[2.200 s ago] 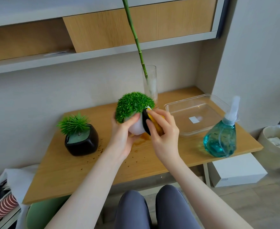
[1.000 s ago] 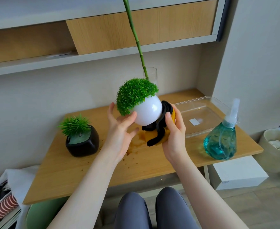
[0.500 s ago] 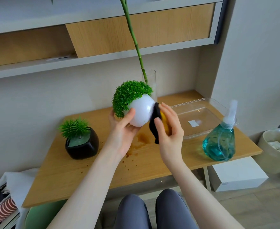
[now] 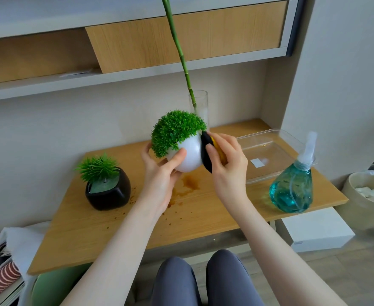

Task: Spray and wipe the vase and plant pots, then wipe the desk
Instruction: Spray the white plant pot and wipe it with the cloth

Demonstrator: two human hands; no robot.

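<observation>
My left hand [image 4: 159, 173] grips a round white plant pot [image 4: 189, 155] with a green leafy top, lifted above the wooden desk [image 4: 203, 213] and tilted to the left. My right hand [image 4: 228, 168] presses a black and yellow cloth [image 4: 207, 149] against the pot's right side. A black plant pot [image 4: 108, 191] with a spiky green plant stands on the desk at the left. Behind the white pot a clear glass vase [image 4: 200, 107] holds a tall green stalk. A teal spray bottle [image 4: 292, 191] stands at the desk's right front.
Brown stains and specks [image 4: 188, 184] mark the desk under my hands. A clear plastic tray [image 4: 267, 153] lies at the back right. A waste bin [image 4: 367, 195] and a white box [image 4: 316, 233] sit on the floor to the right. Shelves hang above.
The cloth in my right hand has slid from under the white pot up onto its right side. The pot stays lifted in my left hand, tilted further left.
</observation>
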